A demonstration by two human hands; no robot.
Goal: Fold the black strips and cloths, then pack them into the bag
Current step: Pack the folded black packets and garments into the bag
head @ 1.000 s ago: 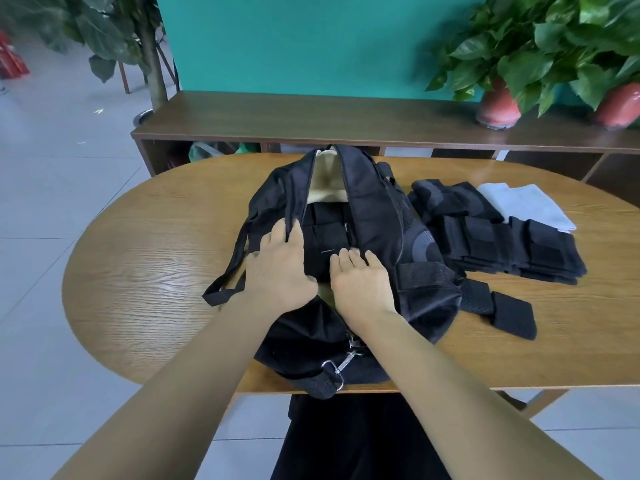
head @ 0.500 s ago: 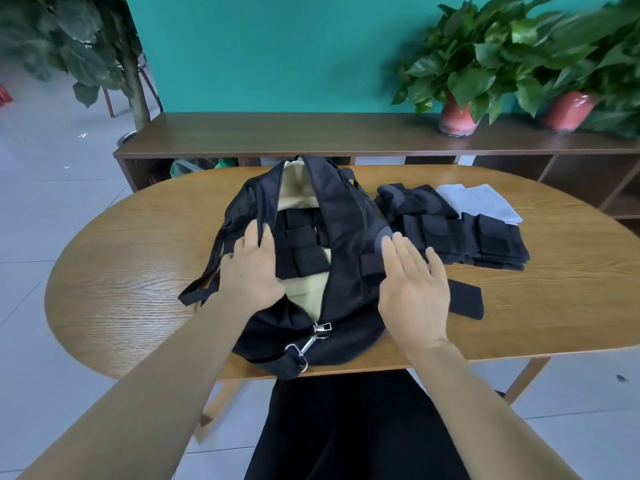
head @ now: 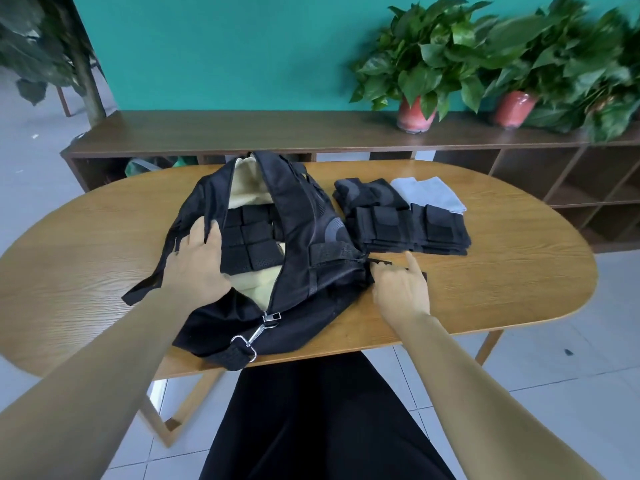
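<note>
Oval table; open bag; strips

Open bag, folded strips inside

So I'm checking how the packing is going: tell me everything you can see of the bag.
The bag is black fabric with a pale cream lining, lying unzipped on the wooden table. Folded black strips lie in rows inside. A metal clip hangs at its near end, and a strap trails to the left. The left hand holds the opening's left edge.
</note>
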